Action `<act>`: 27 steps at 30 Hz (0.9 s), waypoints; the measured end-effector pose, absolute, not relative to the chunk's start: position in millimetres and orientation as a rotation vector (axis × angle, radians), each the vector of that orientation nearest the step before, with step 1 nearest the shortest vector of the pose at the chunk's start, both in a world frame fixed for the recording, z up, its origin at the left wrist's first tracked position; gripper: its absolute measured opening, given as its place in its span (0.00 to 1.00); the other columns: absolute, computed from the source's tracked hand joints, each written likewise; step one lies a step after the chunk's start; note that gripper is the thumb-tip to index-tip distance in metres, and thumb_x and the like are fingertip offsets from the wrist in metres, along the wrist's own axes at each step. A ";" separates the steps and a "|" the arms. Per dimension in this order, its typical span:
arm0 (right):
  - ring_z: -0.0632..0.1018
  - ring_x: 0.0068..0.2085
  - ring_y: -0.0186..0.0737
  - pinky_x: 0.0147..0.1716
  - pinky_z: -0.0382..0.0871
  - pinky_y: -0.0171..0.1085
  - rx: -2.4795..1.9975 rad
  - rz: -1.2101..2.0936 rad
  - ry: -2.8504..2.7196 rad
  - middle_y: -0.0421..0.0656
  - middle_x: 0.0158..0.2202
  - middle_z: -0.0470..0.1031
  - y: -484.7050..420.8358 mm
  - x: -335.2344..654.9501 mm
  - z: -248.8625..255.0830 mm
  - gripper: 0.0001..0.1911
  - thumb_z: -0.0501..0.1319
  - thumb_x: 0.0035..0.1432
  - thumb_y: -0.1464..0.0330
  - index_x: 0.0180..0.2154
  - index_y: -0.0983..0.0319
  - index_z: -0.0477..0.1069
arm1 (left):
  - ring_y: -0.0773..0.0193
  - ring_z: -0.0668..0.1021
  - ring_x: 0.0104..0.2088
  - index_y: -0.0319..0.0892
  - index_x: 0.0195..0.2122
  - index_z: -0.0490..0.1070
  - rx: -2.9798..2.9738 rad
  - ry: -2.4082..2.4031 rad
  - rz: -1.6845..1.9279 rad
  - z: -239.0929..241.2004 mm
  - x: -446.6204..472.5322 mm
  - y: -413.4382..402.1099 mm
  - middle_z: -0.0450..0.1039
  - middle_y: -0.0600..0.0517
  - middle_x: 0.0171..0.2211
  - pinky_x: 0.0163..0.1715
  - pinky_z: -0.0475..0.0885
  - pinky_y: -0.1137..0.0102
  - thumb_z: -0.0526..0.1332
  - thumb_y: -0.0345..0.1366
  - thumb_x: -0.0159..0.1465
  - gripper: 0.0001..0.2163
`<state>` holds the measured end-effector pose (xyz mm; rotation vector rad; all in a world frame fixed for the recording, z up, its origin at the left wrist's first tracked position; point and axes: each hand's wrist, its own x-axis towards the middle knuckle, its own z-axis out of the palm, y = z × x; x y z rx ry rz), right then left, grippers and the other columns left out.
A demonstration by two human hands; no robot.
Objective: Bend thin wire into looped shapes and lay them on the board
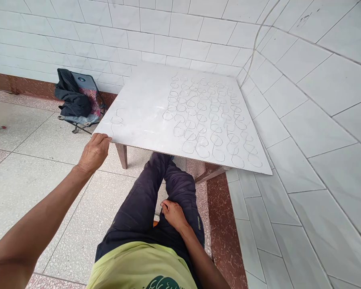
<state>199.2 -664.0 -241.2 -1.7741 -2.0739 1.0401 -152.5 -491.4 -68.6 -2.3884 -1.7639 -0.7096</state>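
My left hand (96, 149) is at the near left corner of a white board tabletop (144, 104). Its thumb and fingers are pinched on the lower end of a thin dark looped strand (117, 119), which lies on the board in front of it. Many similar looped strands (201, 116) are spread in rough rows over the right half of the board. What they are made of is too fine to tell. My right hand (175, 214) rests on my thigh, holding nothing visible, its fingers loosely bent and partly hidden.
A folding chair (88, 94) with a dark jacket (74, 98) on it stands left of the table. White tiled walls (156, 28) meet the board's back and right sides. A pale cable (255, 42) runs down the corner. My legs (144, 192) reach under the board.
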 end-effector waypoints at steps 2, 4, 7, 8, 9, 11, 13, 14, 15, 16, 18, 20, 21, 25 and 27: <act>0.79 0.37 0.37 0.40 0.61 0.32 -1.782 1.045 -2.078 0.41 0.35 0.82 -663.5 198.6 -241.2 0.14 0.54 0.72 0.69 0.35 0.59 0.76 | 0.49 0.70 0.57 0.44 0.47 0.73 -2.396 -1.766 -0.730 -60.4 -152.6 -487.0 0.73 0.45 0.53 0.61 0.65 0.52 0.49 0.35 0.73 0.13; 0.79 0.37 0.37 0.40 0.61 0.32 -1.787 1.049 -2.082 0.41 0.36 0.82 -662.9 197.7 -240.8 0.14 0.54 0.72 0.70 0.35 0.59 0.76 | 0.49 0.69 0.58 0.44 0.46 0.72 -2.398 -1.784 -0.719 -51.9 -153.4 -479.1 0.73 0.45 0.53 0.62 0.64 0.52 0.49 0.34 0.73 0.12; 0.79 0.38 0.37 0.41 0.62 0.32 -1.788 1.054 -2.079 0.41 0.36 0.82 -662.8 196.9 -240.3 0.14 0.54 0.71 0.70 0.35 0.59 0.76 | 0.50 0.69 0.58 0.42 0.43 0.72 -2.383 -1.816 -0.681 -39.7 -154.7 -466.2 0.73 0.44 0.52 0.63 0.64 0.53 0.48 0.32 0.73 0.12; 0.79 0.38 0.38 0.41 0.62 0.32 -1.787 1.057 -2.070 0.41 0.36 0.81 -663.1 197.0 -240.4 0.14 0.54 0.71 0.70 0.35 0.59 0.76 | 0.50 0.69 0.59 0.42 0.43 0.72 -2.368 -1.820 -0.693 -35.5 -154.1 -464.1 0.73 0.44 0.52 0.63 0.64 0.52 0.48 0.32 0.74 0.12; 0.79 0.37 0.38 0.41 0.62 0.32 -1.783 1.062 -2.057 0.41 0.35 0.81 -663.6 197.2 -240.9 0.14 0.54 0.71 0.70 0.35 0.59 0.76 | 0.50 0.69 0.59 0.41 0.43 0.72 -2.352 -1.820 -0.715 -31.2 -152.3 -464.2 0.73 0.44 0.53 0.63 0.64 0.52 0.48 0.33 0.74 0.12; 0.79 0.36 0.38 0.40 0.63 0.33 -1.754 1.089 -2.001 0.41 0.33 0.81 -664.3 197.9 -242.5 0.14 0.54 0.70 0.70 0.33 0.59 0.75 | 0.51 0.70 0.59 0.40 0.44 0.73 -2.303 -1.806 -0.794 -22.1 -143.6 -473.4 0.73 0.44 0.54 0.64 0.64 0.52 0.49 0.37 0.75 0.13; 0.79 0.33 0.38 0.39 0.65 0.33 -1.693 1.157 -1.881 0.41 0.30 0.80 -663.2 198.4 -242.5 0.14 0.54 0.70 0.70 0.32 0.59 0.75 | 0.54 0.73 0.58 0.42 0.47 0.74 -2.242 -1.812 -0.927 -13.8 -126.4 -494.7 0.75 0.46 0.53 0.63 0.66 0.55 0.51 0.41 0.75 0.14; 0.78 0.31 0.38 0.38 0.66 0.33 -1.655 1.207 -1.796 0.40 0.29 0.79 -661.5 198.3 -240.5 0.14 0.53 0.70 0.69 0.33 0.59 0.75 | 0.55 0.75 0.55 0.44 0.47 0.76 -2.198 -1.886 -1.106 -10.8 -114.9 -508.7 0.76 0.47 0.52 0.61 0.69 0.56 0.54 0.43 0.74 0.13; 0.78 0.29 0.37 0.36 0.67 0.34 -1.611 1.258 -1.702 0.40 0.28 0.79 -659.1 198.0 -236.1 0.14 0.53 0.70 0.68 0.34 0.60 0.75 | 0.55 0.78 0.52 0.45 0.47 0.77 -2.170 -1.979 -1.293 -8.8 -102.1 -523.8 0.78 0.49 0.50 0.57 0.73 0.56 0.57 0.45 0.72 0.13; 0.77 0.28 0.37 0.34 0.68 0.34 -1.562 1.308 -1.601 0.40 0.28 0.78 -655.8 197.4 -229.0 0.14 0.53 0.71 0.66 0.36 0.60 0.76 | 0.55 0.80 0.49 0.47 0.46 0.78 -2.148 -2.078 -1.489 -8.3 -88.6 -538.9 0.79 0.50 0.48 0.53 0.76 0.56 0.60 0.46 0.70 0.13; 0.77 0.27 0.37 0.31 0.69 0.35 -1.440 1.367 -1.420 0.41 0.28 0.78 -647.1 196.0 -205.8 0.15 0.54 0.71 0.61 0.40 0.61 0.76 | 0.55 0.83 0.44 0.49 0.46 0.79 -2.130 -2.278 -1.874 -12.1 -62.5 -565.4 0.81 0.51 0.44 0.51 0.78 0.55 0.65 0.46 0.66 0.11; 0.77 0.28 0.37 0.27 0.68 0.35 -1.284 1.405 -1.261 0.42 0.30 0.78 -636.5 195.1 -173.8 0.17 0.57 0.70 0.55 0.44 0.61 0.76 | 0.55 0.84 0.40 0.50 0.42 0.80 -2.063 -2.434 -2.241 -21.5 -40.9 -583.7 0.81 0.52 0.39 0.51 0.80 0.53 0.69 0.43 0.62 0.09; 0.77 0.30 0.38 0.27 0.69 0.35 -1.205 1.410 -1.205 0.42 0.32 0.78 -630.7 195.1 -156.8 0.18 0.58 0.69 0.54 0.46 0.61 0.75 | 0.55 0.84 0.40 0.50 0.40 0.80 -2.022 -2.508 -2.383 -27.8 -32.4 -589.8 0.81 0.52 0.37 0.51 0.80 0.53 0.71 0.42 0.60 0.08; 0.79 0.38 0.39 0.30 0.72 0.36 -0.973 1.396 -1.114 0.44 0.40 0.79 -609.2 198.2 -107.5 0.22 0.62 0.66 0.51 0.53 0.57 0.73 | 0.55 0.85 0.39 0.49 0.35 0.81 -1.903 -2.828 -2.613 -53.7 -11.0 -602.0 0.81 0.51 0.36 0.52 0.80 0.52 0.73 0.40 0.57 0.07; 0.78 0.36 0.38 0.28 0.72 0.35 -0.955 1.402 -1.071 0.43 0.38 0.78 -601.6 200.2 -101.0 0.21 0.63 0.65 0.51 0.52 0.57 0.74 | 0.54 0.84 0.39 0.48 0.35 0.82 -1.907 -2.987 -2.594 -62.8 -6.1 -606.1 0.81 0.50 0.37 0.51 0.81 0.52 0.74 0.41 0.55 0.08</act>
